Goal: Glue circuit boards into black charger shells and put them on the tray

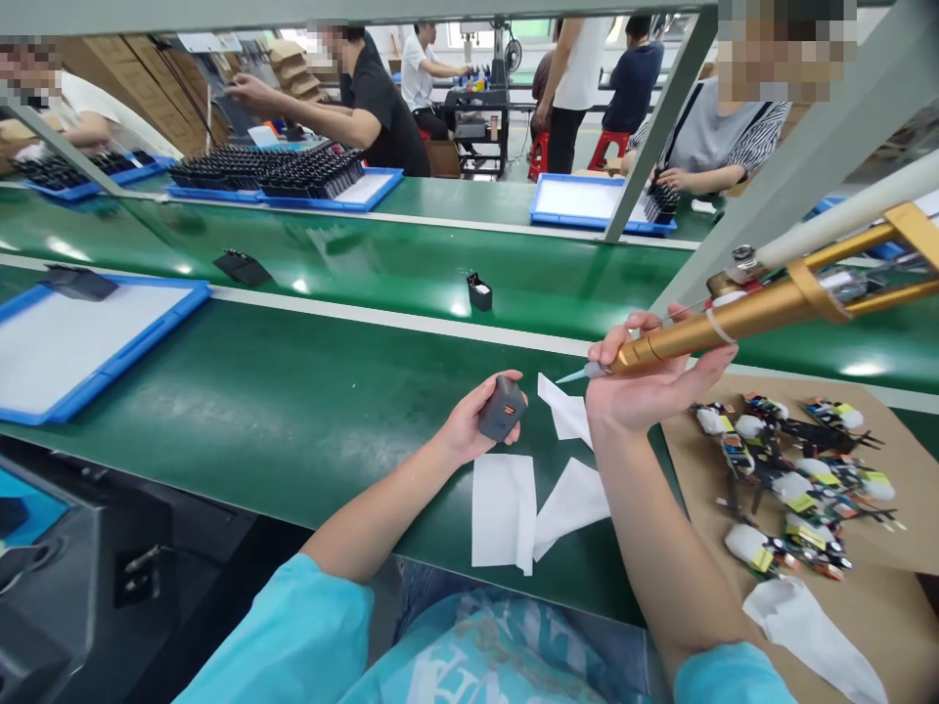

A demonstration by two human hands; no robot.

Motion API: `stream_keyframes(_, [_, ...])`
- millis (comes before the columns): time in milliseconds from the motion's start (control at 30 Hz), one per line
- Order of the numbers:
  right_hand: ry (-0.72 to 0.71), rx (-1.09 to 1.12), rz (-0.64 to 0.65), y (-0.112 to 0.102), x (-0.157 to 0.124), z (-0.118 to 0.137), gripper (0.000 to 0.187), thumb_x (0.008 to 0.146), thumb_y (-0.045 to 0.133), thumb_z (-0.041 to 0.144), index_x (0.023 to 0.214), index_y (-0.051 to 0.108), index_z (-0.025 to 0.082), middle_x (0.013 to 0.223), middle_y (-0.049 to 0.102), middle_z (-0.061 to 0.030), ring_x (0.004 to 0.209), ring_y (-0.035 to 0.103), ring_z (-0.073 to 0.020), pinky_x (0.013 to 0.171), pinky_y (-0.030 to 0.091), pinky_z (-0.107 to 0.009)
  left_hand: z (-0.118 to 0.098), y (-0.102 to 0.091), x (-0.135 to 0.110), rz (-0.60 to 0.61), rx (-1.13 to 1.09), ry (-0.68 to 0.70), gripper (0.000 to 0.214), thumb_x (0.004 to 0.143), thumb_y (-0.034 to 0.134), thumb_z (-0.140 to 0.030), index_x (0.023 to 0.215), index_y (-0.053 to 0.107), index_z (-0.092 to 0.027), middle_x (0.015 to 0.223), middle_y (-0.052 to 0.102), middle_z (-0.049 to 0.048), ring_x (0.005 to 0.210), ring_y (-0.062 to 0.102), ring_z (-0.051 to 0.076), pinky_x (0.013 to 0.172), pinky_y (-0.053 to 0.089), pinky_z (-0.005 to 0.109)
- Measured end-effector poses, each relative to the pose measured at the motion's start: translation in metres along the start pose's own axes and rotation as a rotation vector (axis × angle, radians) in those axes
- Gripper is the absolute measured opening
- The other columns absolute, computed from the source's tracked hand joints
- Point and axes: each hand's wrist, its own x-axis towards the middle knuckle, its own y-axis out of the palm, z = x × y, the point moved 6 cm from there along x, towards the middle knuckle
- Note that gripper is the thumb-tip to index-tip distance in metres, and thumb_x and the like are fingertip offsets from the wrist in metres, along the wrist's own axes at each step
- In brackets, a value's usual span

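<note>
My left hand [469, 422] is closed around a small black plastic housing [503, 409], which has orange slots on the side toward me. My right hand [642, 381] holds a gold-coloured glue dispenser [704, 328] from below, its fingers partly hidden behind the barrel. The dispenser's pale tapered nozzle [576, 374] points left, toward the housing but apart from it. Under and between my hands, white paper sheets [504, 510] lie on the green bench [293, 411].
Circuit board assemblies [807, 479] lie on cardboard [880, 557] at right. A blue-rimmed tray [139, 357] stands at left. Beyond is a green conveyor [367, 264] carrying black housings [479, 291]. A slanted metal post [770, 176] rises at right. Several people work across the line.
</note>
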Motion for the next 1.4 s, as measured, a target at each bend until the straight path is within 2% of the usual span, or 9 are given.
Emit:
stream_keyframes(433, [-0.013,-0.027,-0.021,-0.002,0.003,0.002,0.047,0.082,0.028,0.064,0.092,0.048,0.023,0.071,0.050,0.0027,0.038,0.046,-0.0076,0.034,0.037,-0.023,-0.005,0.004,-0.002,0.107,0.065,0.029,0.048,0.085,0.045,-0.058,0.118,0.044,-0.023,0.085,0.058,0.0026,0.051,0.061,0.013,0.045,0.047,0.026])
stream_keyframes(533, [-0.003,-0.038,-0.035,-0.002,0.004,0.002,0.048,0.081,0.028,0.065,0.091,0.049,0.023,0.071,0.051,0.0032,0.038,0.045,-0.0074,0.035,0.037,-0.024,-0.018,-0.013,0.000,-0.009,0.461,0.115,0.046,0.089,0.040,-0.056,0.121,0.044,-0.024,0.090,0.059,0.0036,0.063,0.064,0.016,0.057,0.051,0.030])
stream_keyframes(700, [0.002,-0.009,-0.047,-0.004,0.004,0.002,0.048,0.082,0.026,0.062,0.090,0.051,0.022,0.070,0.051,0.0026,0.038,0.046,-0.0088,0.035,0.035,-0.024,-0.053,-0.054,-0.001,-0.540,1.584,0.289,0.036,0.091,0.045,-0.039,0.122,0.054,-0.024,0.108,0.061,0.0096,0.088,0.061,0.024,0.080,0.046,0.037])
stream_keyframes(800, [0.014,0.010,-0.041,-0.004,0.005,0.001,0.049,0.081,0.028,0.064,0.089,0.051,0.022,0.069,0.051,0.0027,0.038,0.047,-0.0092,0.035,0.035,-0.024,-0.061,-0.065,-0.005,-0.682,1.827,0.291,0.038,0.092,0.042,-0.033,0.127,0.053,-0.021,0.100,0.063,0.0120,0.092,0.059,0.026,0.082,0.044,0.039])
stream_keyframes(900, [0.012,0.027,-0.044,-0.007,0.006,0.000,0.051,0.079,0.029,0.067,0.089,0.052,0.022,0.069,0.051,0.0029,0.037,0.047,-0.0097,0.034,0.036,-0.025,-0.072,-0.076,-0.011,-0.722,1.703,0.304,0.056,0.088,0.051,-0.044,0.139,0.039,-0.024,0.110,0.062,0.0124,0.107,0.054,0.029,0.088,0.042,0.041])
stream_keyframes(1000, [0.008,0.029,-0.044,-0.009,0.007,0.000,0.053,0.079,0.030,0.067,0.091,0.052,0.021,0.069,0.052,0.0024,0.037,0.048,-0.0107,0.034,0.037,-0.026,-0.099,-0.108,-0.005,-0.755,1.382,0.232,0.078,0.081,0.055,-0.057,0.144,0.026,-0.022,0.123,0.057,0.0146,0.112,0.054,0.028,0.092,0.043,0.040])
stream_keyframes(1200, [-0.022,0.021,-0.037,-0.010,0.009,0.000,0.050,0.079,0.032,0.067,0.093,0.053,0.023,0.071,0.055,0.0021,0.038,0.049,-0.0105,0.036,0.040,-0.027,-0.171,-0.181,0.073,-0.799,1.269,0.071,0.105,0.068,0.076,-0.043,0.148,0.013,-0.016,0.138,0.045,0.0210,0.120,0.050,0.031,0.095,0.042,0.039])
stream_keyframes(1300, [-0.040,0.016,-0.026,-0.010,0.009,0.001,0.047,0.079,0.035,0.063,0.095,0.054,0.023,0.071,0.056,0.0015,0.039,0.048,-0.0104,0.036,0.041,-0.027,-0.182,-0.202,0.110,-0.836,1.231,0.065,0.106,0.066,0.079,-0.032,0.147,0.013,-0.012,0.137,0.046,0.0215,0.122,0.049,0.027,0.100,0.038,0.036])
stream_keyframes(1400, [-0.053,0.014,-0.015,-0.011,0.010,0.000,0.046,0.080,0.034,0.062,0.097,0.054,0.023,0.072,0.055,0.0015,0.039,0.048,-0.0097,0.036,0.041,-0.027,-0.184,-0.211,0.126,-0.872,1.252,0.059,0.096,0.069,0.077,-0.031,0.143,0.020,-0.007,0.135,0.047,0.0232,0.122,0.049,0.028,0.103,0.035,0.039])
